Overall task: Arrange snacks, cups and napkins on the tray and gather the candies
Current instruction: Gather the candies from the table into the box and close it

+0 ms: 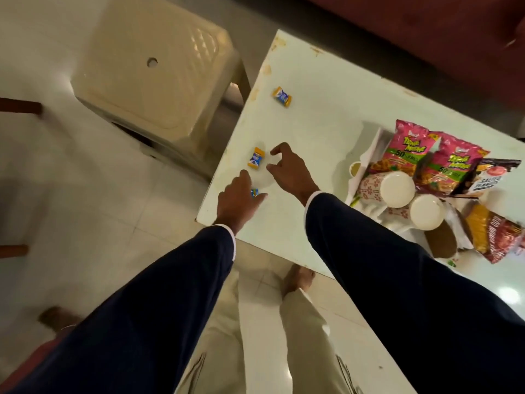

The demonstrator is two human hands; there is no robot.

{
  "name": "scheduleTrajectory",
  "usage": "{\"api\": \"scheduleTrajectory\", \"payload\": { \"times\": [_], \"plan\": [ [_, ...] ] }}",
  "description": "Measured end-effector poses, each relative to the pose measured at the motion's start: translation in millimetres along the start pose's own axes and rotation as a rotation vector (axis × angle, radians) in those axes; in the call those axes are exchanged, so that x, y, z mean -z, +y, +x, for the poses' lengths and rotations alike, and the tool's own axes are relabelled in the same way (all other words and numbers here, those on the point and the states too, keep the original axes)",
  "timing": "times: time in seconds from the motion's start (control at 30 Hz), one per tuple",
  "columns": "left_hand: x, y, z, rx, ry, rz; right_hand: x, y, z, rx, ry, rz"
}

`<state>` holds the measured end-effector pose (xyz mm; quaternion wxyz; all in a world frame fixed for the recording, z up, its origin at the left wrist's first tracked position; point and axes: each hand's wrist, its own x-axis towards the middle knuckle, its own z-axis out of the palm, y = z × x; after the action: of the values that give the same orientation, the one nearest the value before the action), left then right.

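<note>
Three wrapped orange-and-blue candies lie on the white table (318,118). One candy (281,96) lies far up the table. A second candy (255,158) sits just left of my right hand (288,172), whose fingers are spread and curled above the surface, empty. A third candy (254,192) peeks out under the fingers of my left hand (237,199); whether it is gripped is unclear. At the right, a white tray (369,155) holds two pink snack packets (406,149), a peanut packet (488,177), a red packet (494,234), paper cups (396,189) and napkins.
A cream plastic stool (153,72) stands left of the table on the tiled floor. A dark red sofa (426,32) runs along the far side. My feet and legs are below the table's near edge. A small cup (354,168) sits beside the tray.
</note>
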<state>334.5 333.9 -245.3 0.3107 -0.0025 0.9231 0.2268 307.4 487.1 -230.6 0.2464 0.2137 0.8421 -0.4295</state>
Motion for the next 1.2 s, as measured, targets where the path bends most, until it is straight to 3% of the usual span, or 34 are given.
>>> {"api": "scheduleTrajectory", "payload": {
  "times": [0.1, 0.2, 0.3, 0.4, 0.47, 0.57, 0.77, 0.87, 1.07, 1.13, 1.2],
  "plan": [
    [4, -4, 11, -0.131, 0.012, 0.112, -10, -15, 21, 0.009, 0.042, -0.162],
    [14, -15, 21, -0.204, -0.053, 0.083, -21, -28, 36, 0.010, 0.050, -0.274],
    [26, -26, 30, -0.155, -0.122, -0.162, -27, -35, 42, 0.107, 0.067, -0.409],
    [43, -29, 38, -0.036, -0.076, -0.477, -27, -32, 41, 0.169, 0.038, -0.468],
    [61, -27, 53, 0.008, -0.015, -0.599, -23, -34, 45, 0.120, 0.016, -0.381],
    [86, -13, 81, 0.026, -0.001, -0.719, -8, -38, 56, -0.104, 0.049, 0.016],
    [108, 26, 130, 0.068, -0.106, -0.824, 30, -47, 98, -0.187, 0.339, 0.333],
    [110, 28, 142, 0.025, -0.180, -0.828, 43, -52, 117, -0.137, 0.363, 0.123],
    [115, 23, 145, 0.017, -0.226, -0.864, 43, -60, 131, -0.088, 0.249, -0.256],
    [117, 22, 141, 0.021, -0.226, -0.889, 42, -57, 125, -0.120, 0.227, -0.182],
    [119, 24, 134, 0.056, -0.231, -0.955, 37, -56, 111, -0.171, 0.192, 0.086]
  ]
}}
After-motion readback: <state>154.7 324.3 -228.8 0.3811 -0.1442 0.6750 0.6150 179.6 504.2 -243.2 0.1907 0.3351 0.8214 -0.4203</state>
